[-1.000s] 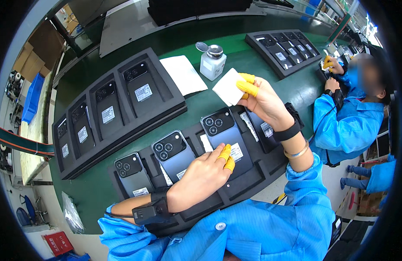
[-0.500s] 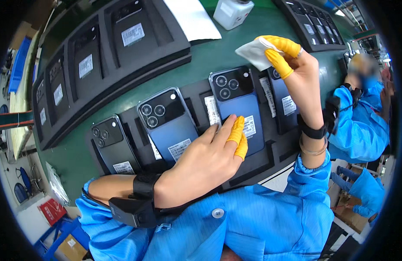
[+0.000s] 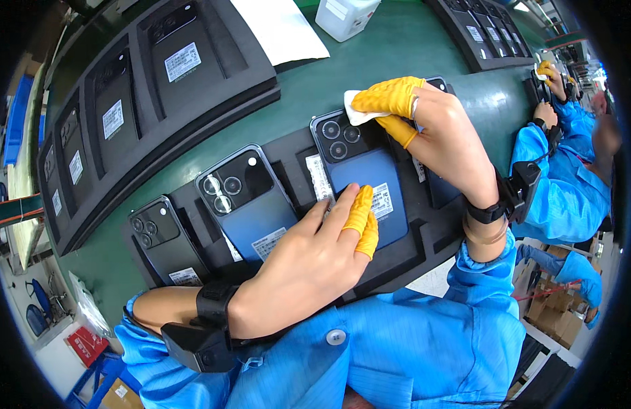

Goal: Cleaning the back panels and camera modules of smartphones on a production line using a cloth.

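Head view: my left hand (image 3: 309, 262) lies flat with fingers released, pressing the blue phone (image 3: 363, 177) into the black foam tray (image 3: 424, 245) to steady it. My right hand (image 3: 431, 129) pinches a white wipe (image 3: 356, 112) at the phone's camera end, rubbing there.

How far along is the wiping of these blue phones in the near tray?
In hand: the right hand presses a white cloth beside the camera block of the blue phone, while the left hand steadies its lower end. Nothing shows which phones are finished. Two more phones lie to the left in the same black tray, with no hand on them, so they may be left.
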`<state>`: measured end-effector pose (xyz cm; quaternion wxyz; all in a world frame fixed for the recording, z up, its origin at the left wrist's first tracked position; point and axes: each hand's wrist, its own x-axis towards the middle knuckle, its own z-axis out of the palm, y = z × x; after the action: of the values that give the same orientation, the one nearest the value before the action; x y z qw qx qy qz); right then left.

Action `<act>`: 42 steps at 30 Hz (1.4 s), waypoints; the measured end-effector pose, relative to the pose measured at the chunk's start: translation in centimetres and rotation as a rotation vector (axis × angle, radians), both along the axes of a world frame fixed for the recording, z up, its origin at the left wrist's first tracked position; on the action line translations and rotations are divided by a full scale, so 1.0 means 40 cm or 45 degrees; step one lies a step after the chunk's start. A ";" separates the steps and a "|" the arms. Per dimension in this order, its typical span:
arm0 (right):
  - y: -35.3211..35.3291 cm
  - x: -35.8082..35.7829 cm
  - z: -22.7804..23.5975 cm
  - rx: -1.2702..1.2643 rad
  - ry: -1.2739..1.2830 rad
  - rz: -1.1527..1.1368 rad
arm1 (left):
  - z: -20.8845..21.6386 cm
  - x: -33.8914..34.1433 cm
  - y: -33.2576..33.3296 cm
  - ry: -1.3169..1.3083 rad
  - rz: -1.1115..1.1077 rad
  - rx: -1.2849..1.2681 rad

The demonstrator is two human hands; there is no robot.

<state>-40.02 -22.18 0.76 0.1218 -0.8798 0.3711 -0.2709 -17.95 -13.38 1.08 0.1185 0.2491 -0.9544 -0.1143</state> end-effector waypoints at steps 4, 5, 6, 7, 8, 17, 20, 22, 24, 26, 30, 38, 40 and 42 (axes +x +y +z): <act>-0.005 0.009 -0.005 -0.183 0.030 0.021 | -0.003 -0.005 -0.003 -0.006 0.016 -0.049; -0.003 0.021 -0.008 -0.248 -0.026 0.039 | -0.002 -0.005 -0.003 -0.013 0.022 -0.064; 0.002 0.036 -0.017 -0.314 -0.082 0.057 | -0.001 -0.005 -0.002 -0.017 0.022 -0.074; 0.003 0.051 -0.034 -0.396 -0.097 0.112 | 0.000 -0.006 -0.001 -0.008 0.019 -0.065; 0.000 0.059 -0.048 -0.389 -0.082 0.235 | -0.001 -0.005 -0.002 -0.002 0.014 -0.054; 0.010 0.043 -0.015 -0.351 0.033 0.539 | 0.005 -0.004 0.001 -0.053 0.032 -0.061; 0.002 0.049 -0.048 -0.429 -0.020 0.459 | 0.000 -0.011 -0.001 -0.002 0.055 -0.110; -0.003 0.060 -0.057 -0.489 -0.039 0.365 | -0.006 -0.010 -0.006 0.001 0.041 -0.129; -0.007 0.069 -0.056 -0.478 -0.072 0.356 | -0.005 -0.010 -0.005 0.004 0.036 -0.147; -0.004 0.052 -0.021 -0.359 -0.009 0.453 | 0.001 -0.007 0.000 0.005 0.051 -0.071; 0.001 0.052 -0.021 -0.310 -0.019 0.527 | 0.004 -0.003 -0.002 -0.039 0.024 -0.071; -0.027 0.057 -0.040 -0.429 -0.032 0.109 | -0.008 -0.003 0.000 0.020 0.032 -0.114; -0.033 0.037 -0.040 -0.451 -0.077 0.034 | -0.006 -0.002 -0.002 0.014 0.025 -0.114; -0.024 0.035 -0.030 -0.417 -0.096 -0.007 | -0.007 -0.002 -0.001 0.008 0.026 -0.112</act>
<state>-38.61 -23.15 -0.44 -0.0102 -0.8760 0.3195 -0.3611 -18.04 -13.41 0.82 0.1333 0.2531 -0.9555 -0.0719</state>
